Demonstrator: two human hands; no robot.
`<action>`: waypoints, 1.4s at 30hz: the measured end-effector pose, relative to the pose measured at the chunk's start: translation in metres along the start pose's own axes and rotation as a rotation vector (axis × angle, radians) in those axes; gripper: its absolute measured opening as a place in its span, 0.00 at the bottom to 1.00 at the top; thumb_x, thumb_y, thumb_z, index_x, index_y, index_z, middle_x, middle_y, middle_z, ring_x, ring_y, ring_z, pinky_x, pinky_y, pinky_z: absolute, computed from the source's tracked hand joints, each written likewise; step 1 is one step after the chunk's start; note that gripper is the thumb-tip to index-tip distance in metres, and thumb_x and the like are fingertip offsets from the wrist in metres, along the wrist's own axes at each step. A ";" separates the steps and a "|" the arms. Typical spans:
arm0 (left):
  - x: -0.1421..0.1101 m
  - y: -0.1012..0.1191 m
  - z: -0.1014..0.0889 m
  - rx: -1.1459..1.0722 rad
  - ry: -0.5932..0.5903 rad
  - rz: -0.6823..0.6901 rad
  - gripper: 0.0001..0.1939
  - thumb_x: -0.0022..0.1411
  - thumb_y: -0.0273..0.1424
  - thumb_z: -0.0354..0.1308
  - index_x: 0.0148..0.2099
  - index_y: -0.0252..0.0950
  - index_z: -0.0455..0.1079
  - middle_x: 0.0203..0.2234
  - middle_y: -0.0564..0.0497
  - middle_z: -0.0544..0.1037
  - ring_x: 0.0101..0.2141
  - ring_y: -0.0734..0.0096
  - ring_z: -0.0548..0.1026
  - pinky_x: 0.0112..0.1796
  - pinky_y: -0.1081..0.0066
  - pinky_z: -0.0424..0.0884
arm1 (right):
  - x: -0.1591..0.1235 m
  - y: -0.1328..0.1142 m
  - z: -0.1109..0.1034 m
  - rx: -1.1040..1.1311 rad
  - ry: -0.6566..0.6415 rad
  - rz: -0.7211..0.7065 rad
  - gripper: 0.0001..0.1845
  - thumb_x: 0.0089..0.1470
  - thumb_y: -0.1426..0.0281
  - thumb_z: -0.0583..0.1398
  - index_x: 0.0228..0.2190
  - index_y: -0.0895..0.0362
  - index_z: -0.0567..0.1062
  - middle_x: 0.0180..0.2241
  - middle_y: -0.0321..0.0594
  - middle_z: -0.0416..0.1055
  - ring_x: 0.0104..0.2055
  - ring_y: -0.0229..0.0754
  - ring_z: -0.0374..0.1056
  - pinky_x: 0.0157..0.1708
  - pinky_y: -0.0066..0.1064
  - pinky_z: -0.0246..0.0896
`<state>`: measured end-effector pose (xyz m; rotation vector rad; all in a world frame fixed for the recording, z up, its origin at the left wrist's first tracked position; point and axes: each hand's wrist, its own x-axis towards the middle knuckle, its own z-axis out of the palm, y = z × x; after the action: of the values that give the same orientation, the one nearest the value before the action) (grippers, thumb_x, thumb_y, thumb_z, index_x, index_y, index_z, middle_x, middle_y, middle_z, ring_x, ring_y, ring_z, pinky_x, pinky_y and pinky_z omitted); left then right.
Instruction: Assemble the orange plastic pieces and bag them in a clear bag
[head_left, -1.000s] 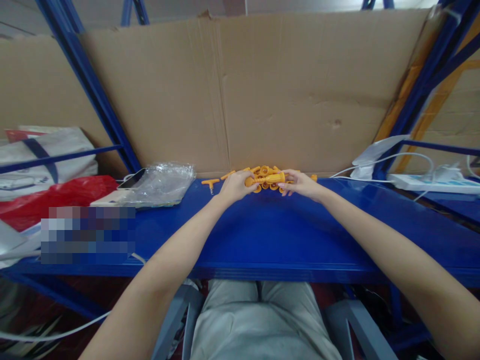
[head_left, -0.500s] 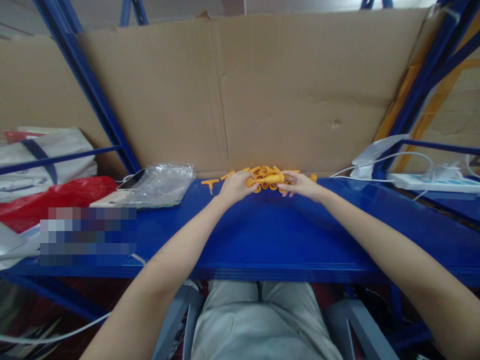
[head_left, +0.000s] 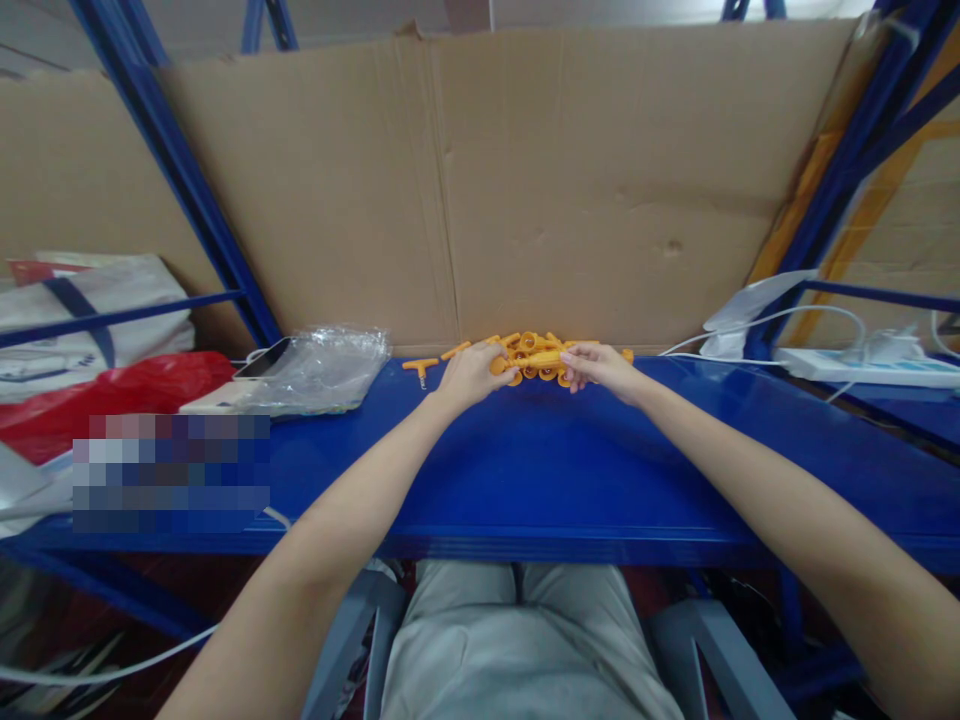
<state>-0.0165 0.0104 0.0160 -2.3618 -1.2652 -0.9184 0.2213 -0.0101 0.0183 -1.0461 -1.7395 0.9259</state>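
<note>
While both hands meet over the glossy blue table (head_left: pixel 555 470), one orange piece (head_left: pixel 545 359) spans the gap between them: smooth, plastic-looking, slender at the neck, fuller along the body. Its long axis runs side to side, roughly parallel to the table's front edge. A rounded end points toward the left hand (head_left: pixel 471 373); the narrower far end points into the right hand (head_left: pixel 600 366).

Left hand: fingers curled and nearly closed at the rounded end, back of the hand upward. Right hand: thumb and fingertips pinched together on the opposite end, remaining fingers loosely bent.

Just behind and between the hands, a heap of orange parts (head_left: pixel 529 341), ring and tube shapes lying at mixed angles. Whether the held piece touches the heap, cannot tell. Beside the left hand, on its outer side, a T-shaped piece (head_left: pixel 421 365): orange crossbar, thin metallic spiral stem directed toward the wearer. Farther left of that hand, crinkled clear plastic (head_left: pixel 330 365), shiny; beyond it, wrinkled red plastic (head_left: pixel 157 383). Well right of the right hand, a white power strip (head_left: pixel 862 366). Beyond both hands, creased matte brown cardboard (head_left: pixel 600 180) stands upright.
</note>
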 end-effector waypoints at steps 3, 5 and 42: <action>0.000 0.000 0.001 -0.027 0.011 0.003 0.10 0.57 0.37 0.61 0.37 0.36 0.74 0.34 0.48 0.80 0.35 0.66 0.76 0.34 0.72 0.67 | 0.000 -0.002 0.004 -0.039 0.050 0.026 0.24 0.52 0.51 0.61 0.19 0.58 0.67 0.16 0.35 0.68 0.17 0.32 0.65 0.19 0.24 0.56; 0.001 0.001 0.000 -0.040 0.009 -0.004 0.10 0.57 0.37 0.60 0.37 0.36 0.74 0.32 0.48 0.79 0.34 0.66 0.76 0.34 0.72 0.66 | 0.000 -0.004 0.005 -0.060 0.080 0.061 0.25 0.55 0.52 0.59 0.18 0.58 0.67 0.16 0.36 0.68 0.17 0.32 0.64 0.18 0.24 0.55; 0.001 0.002 -0.005 -0.104 -0.023 -0.013 0.16 0.60 0.42 0.56 0.45 0.37 0.73 0.32 0.49 0.79 0.34 0.65 0.77 0.36 0.70 0.68 | 0.000 -0.005 -0.003 -0.019 0.097 0.015 0.18 0.47 0.64 0.68 0.39 0.57 0.73 0.28 0.38 0.76 0.23 0.35 0.70 0.26 0.28 0.67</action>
<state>-0.0163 0.0066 0.0203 -2.4526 -1.2725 -0.9861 0.2226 -0.0112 0.0234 -1.0994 -1.6655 0.8553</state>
